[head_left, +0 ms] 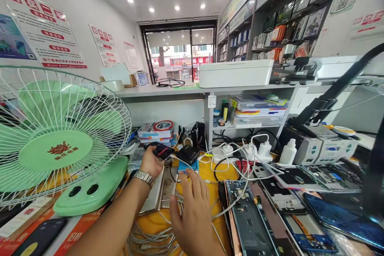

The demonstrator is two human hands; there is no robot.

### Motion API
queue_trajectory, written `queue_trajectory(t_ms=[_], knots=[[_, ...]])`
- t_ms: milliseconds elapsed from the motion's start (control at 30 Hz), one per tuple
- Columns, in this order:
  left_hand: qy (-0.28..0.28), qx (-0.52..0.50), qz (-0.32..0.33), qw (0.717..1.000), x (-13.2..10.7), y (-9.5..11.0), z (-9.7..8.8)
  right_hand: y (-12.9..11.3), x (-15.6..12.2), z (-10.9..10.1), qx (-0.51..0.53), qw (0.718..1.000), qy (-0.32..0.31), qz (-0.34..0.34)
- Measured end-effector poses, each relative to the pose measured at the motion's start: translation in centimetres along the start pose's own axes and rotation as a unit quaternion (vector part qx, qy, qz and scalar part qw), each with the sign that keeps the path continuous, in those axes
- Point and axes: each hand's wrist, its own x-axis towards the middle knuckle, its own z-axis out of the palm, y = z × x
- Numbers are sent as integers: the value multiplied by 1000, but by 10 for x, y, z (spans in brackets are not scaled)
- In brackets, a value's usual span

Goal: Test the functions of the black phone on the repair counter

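Observation:
My left hand, with a metal watch on its wrist, is closed on a dark smartphone at the back of the bench. Part of the phone's screen is lit. To its right lies a small black box with a cable by it. My right hand reaches over the white cables, fingers stretched out and nothing in its grasp that I can see. Flat silver devices lie between my two arms. Right of my right hand rests an opened phone body with its inside showing.
A green fan stands close on the left. Several dismantled phones cover the right side. White chargers and tangled cords sit behind. A black lamp arm crosses the right; a white bottle stands beneath it.

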Motion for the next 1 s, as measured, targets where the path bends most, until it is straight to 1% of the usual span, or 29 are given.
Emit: queue_trajectory(t_ms=[67,167,233,267,300,367,400,433,467,500,533,567,600,633,700,767,833,900,933,967,1000], knots=[[27,18,1,999,-8,0,-6,-1,1,-3,16,1000,12,-2],[48,45,52,997,-27,-9,-21,3,5,-5,53,997,55,-15],[40,68,85,993,-50,-16,-37,8,8,-3,76,993,94,-4],[34,82,102,991,-65,-18,-47,10,9,-2,86,992,97,1],[20,98,113,989,-83,-20,-59,11,9,-2,93,992,82,1],[-16,140,129,982,-119,-22,-88,9,7,1,95,995,20,-20],[-59,213,159,962,-137,-23,-106,6,5,2,90,995,-20,-44],[-96,298,186,931,-152,-22,-124,1,2,4,81,992,-59,-73],[-112,384,205,893,-165,-22,-144,-4,-2,6,72,987,-96,-106],[-120,460,226,850,-175,-21,-163,-10,-7,8,65,980,-129,-139],[-130,533,240,801,-183,-21,-182,-17,-12,10,59,971,-161,-166],[-137,595,254,751,-188,-20,-200,-23,-17,13,58,962,-189,-188],[-134,639,270,708,-192,-21,-217,-29,-21,15,56,954,-213,-203],[-123,663,286,681,-194,-21,-231,-33,-26,18,55,947,-232,-214],[-106,687,295,655,-198,-24,-252,-38,-31,21,53,937,-257,-230],[-91,698,304,642,-202,-27,-262,-38,-34,24,54,932,-266,-241],[-89,690,327,639,-207,-31,-263,-34,-33,26,56,933,-267,-237],[-92,669,335,657,-210,-33,-260,-30,-32,29,54,938,-259,-226],[-100,670,335,655,-211,-33,-258,-28,-31,31,53,941,-249,-222],[-119,681,342,637,-211,-33,-257,-27,-30,33,57,945,-239,-218],[-122,689,345,625,-211,-31,-257,-26,-30,35,59,946,-232,-218]])
